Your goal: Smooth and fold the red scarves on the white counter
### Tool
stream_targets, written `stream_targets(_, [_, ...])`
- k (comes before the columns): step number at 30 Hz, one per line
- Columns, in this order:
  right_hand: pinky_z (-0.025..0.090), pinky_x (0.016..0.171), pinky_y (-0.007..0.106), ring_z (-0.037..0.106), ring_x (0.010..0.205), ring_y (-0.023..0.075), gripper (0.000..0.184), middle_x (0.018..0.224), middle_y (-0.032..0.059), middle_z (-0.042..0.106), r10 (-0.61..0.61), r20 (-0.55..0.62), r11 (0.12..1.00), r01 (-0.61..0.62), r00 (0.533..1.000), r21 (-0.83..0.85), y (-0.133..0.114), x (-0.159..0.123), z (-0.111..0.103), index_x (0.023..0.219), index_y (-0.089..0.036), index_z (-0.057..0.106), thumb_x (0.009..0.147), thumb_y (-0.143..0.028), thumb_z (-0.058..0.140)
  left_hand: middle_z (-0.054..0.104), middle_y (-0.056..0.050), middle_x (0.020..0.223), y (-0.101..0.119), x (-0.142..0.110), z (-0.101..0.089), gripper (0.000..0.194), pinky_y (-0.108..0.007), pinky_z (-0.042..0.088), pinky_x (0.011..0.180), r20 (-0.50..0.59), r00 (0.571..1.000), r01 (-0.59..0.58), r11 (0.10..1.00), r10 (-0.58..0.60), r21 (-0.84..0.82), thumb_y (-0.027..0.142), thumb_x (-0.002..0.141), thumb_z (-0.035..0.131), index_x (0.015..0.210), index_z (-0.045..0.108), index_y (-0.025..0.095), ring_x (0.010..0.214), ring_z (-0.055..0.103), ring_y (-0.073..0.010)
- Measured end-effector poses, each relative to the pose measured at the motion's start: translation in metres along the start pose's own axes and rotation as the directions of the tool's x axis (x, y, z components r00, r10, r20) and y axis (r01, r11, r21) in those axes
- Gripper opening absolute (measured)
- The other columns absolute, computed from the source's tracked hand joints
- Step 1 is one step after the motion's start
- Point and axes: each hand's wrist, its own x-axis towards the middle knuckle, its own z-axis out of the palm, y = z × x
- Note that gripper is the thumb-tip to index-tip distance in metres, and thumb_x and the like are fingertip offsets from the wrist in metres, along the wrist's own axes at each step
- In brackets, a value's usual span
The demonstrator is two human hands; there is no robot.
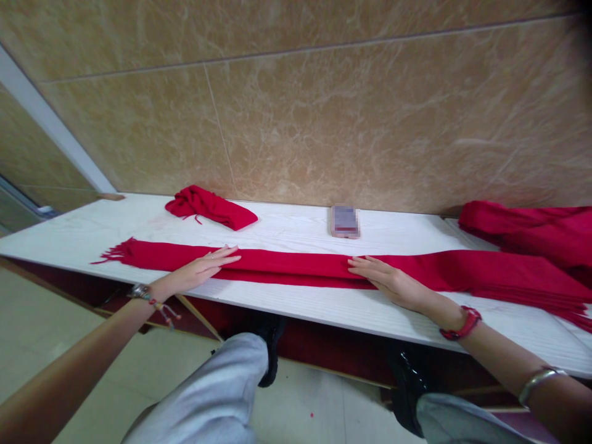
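A long red scarf [296, 266] is lying stretched flat along the white counter [296, 231], already folded lengthwise into a narrow band, its fringe trailing off at the left end. The left hand [203, 266] and the right hand [393, 280] are both resting on it, palms down, fingers spread flat, gripping nothing. One folded scarf [210, 206] is sitting finished near the wall, beside a phone [345, 221]. A heap of red cloth [531, 237] is waiting at the right, so I judge most folding is left.

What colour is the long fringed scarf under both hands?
Red, in the head view: long fringed scarf under left hand and right hand.
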Motion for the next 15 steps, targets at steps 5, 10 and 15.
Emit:
stream_targets(5, [0.018, 0.108, 0.048, 0.032, 0.129, 0.0181, 0.046, 0.136, 0.0045, 0.043, -0.111, 0.155, 0.992, 0.119, 0.982, -0.043, 0.006, -0.003, 0.003, 0.131, -0.026, 0.041, 0.088, -0.012, 0.037, 0.03, 0.004, 0.143, 0.002, -0.004, -0.001, 0.042, -0.052, 0.01, 0.106, 0.158, 0.987, 0.018, 1.0, -0.019, 0.009, 0.034, 0.092, 0.023, 0.129, 0.043, 0.037, 0.135, 0.014, -0.0238])
stream_targets(10, [0.019, 0.108, 0.048, 0.033, 0.128, 0.0187, 0.043, 0.136, 0.0059, 0.043, -0.08, 0.138, 0.994, 0.089, 0.987, -0.059, 0.006, -0.003, 0.003, 0.13, -0.026, 0.044, 0.089, -0.014, 0.034, 0.027, 0.004, 0.145, 0.011, 0.001, -0.01, 0.04, -0.051, 0.012, 0.106, 0.16, 0.987, 0.018, 1.0, -0.018, -0.001, 0.035, 0.091, 0.028, 0.126, 0.047, 0.036, 0.135, 0.013, -0.0248])
stream_targets(15, [0.018, 0.107, 0.052, 0.029, 0.13, 0.022, 0.04, 0.138, 0.0056, 0.04, -0.01, 0.179, 0.993, 0.031, 0.984, -0.111, -0.005, 0.005, -0.002, 0.132, -0.027, 0.042, 0.092, -0.026, 0.034, 0.029, 0.002, 0.144, 0.063, 0.045, -0.003, 0.043, -0.046, 0.008, 0.108, -0.118, 0.993, -0.022, 0.999, 0.027, 0.041, 0.036, 0.094, 0.02, 0.131, 0.041, 0.031, 0.135, 0.017, -0.0194])
